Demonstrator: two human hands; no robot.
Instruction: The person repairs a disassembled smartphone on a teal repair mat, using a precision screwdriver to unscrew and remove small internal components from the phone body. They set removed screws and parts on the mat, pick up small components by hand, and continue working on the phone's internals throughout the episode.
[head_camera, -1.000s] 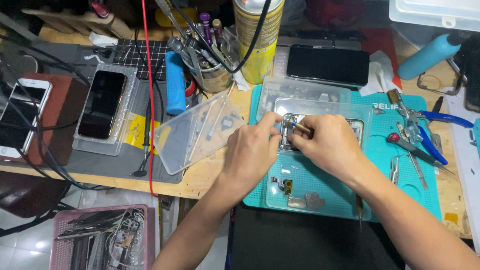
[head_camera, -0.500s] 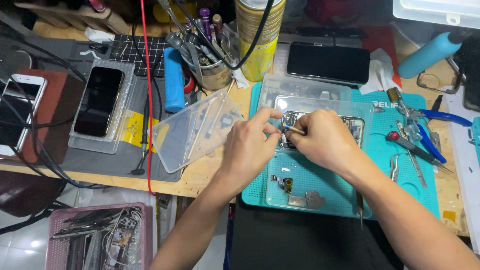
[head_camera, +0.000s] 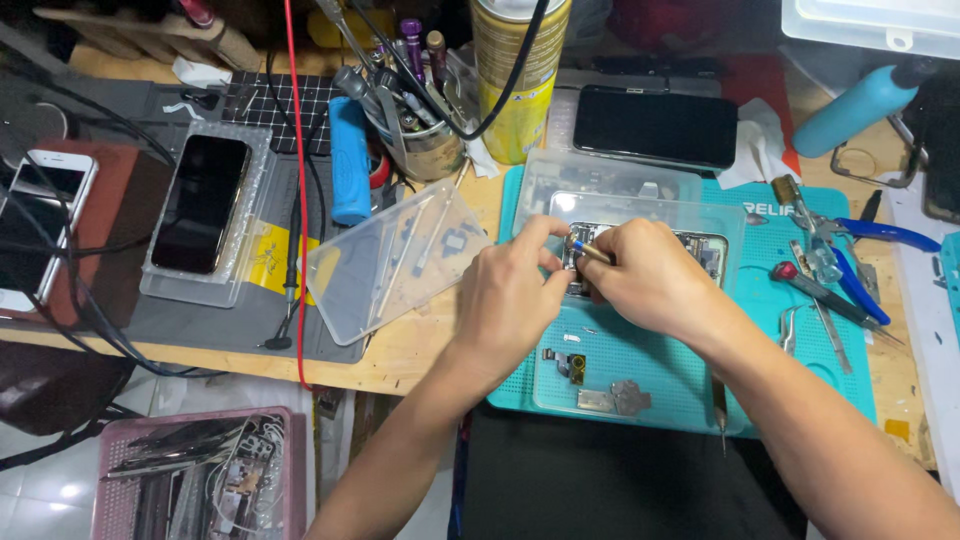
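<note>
An opened phone (head_camera: 700, 252) lies on a teal work mat (head_camera: 800, 330), its insides showing. My left hand (head_camera: 510, 290) pinches the phone's left edge with thumb and forefinger. My right hand (head_camera: 650, 280) grips a thin tool with a blue-tipped end (head_camera: 588, 250) and presses it onto the phone's inner parts. Small loose metal parts (head_camera: 610, 398) and a flex piece (head_camera: 567, 365) rest on the mat below the hands.
A clear plastic lid (head_camera: 395, 260) lies left of the mat. A black phone in a clear tray (head_camera: 200, 205), a white phone (head_camera: 35, 225), a tool cup (head_camera: 420, 140), a yellow can (head_camera: 515, 70), a dark phone (head_camera: 655, 125), blue pliers (head_camera: 870, 235) and a pink basket (head_camera: 200, 475) surround the work.
Both hands stay on the opened phone with only small shifts; the tool tip now shows between the fingers. The view has drifted slightly.
</note>
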